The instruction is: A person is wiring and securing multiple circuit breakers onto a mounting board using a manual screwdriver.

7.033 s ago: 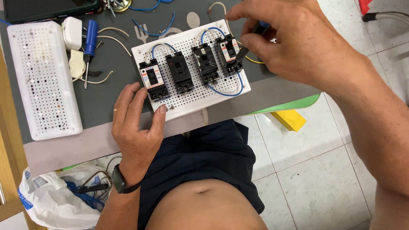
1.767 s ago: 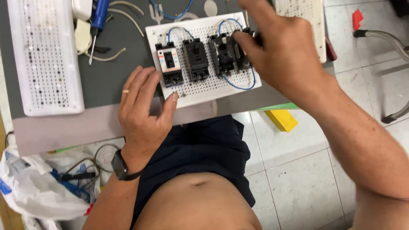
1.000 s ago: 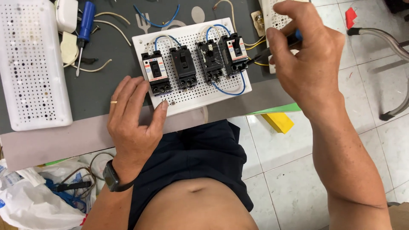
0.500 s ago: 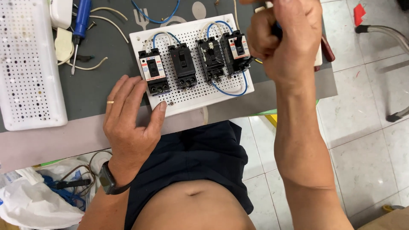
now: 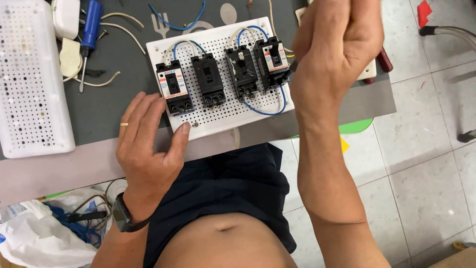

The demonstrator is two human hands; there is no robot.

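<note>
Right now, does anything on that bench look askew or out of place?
Yes, mildly. The white perforated board sits tilted, not square to the table edge. Loose wire offcuts lie scattered beside a blue screwdriver. The four breakers look evenly mounted.

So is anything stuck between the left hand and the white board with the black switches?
Nothing visible. The left hand lies flat on the grey table top, its thumb tip touching the near edge of the white perforated plastic board that carries four black circuit breakers.

The right hand is cut off at twelve o'clock, its curled fingers hiding whatever they grip, and it covers the bench's white block.
</note>
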